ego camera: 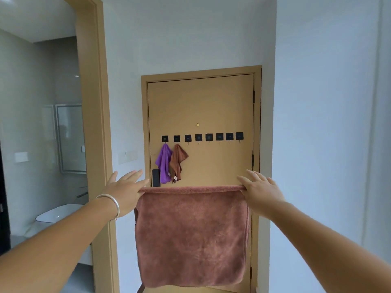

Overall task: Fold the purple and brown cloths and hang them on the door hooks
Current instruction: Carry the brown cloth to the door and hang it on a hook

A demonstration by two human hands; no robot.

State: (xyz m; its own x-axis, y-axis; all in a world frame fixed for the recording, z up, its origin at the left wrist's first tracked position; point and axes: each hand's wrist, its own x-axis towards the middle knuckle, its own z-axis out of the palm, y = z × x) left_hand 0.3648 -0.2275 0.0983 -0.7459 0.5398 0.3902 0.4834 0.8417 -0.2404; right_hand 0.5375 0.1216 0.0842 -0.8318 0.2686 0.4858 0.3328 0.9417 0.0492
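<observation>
A large reddish-brown towel hangs folded over and stretched between my two hands, in front of the tan door. My left hand holds its top left corner and my right hand its top right corner. The visible fingers of both hands are stretched forward, and the grip under them is hidden. On the door, a small purple cloth hangs from the first hook. A small brown cloth hangs from the second. The other black hooks in the row are bare.
A black lock handle sits on the door just left of the purple cloth. White walls flank the door. To the left a tan-framed doorway leads into a bathroom with a white basin.
</observation>
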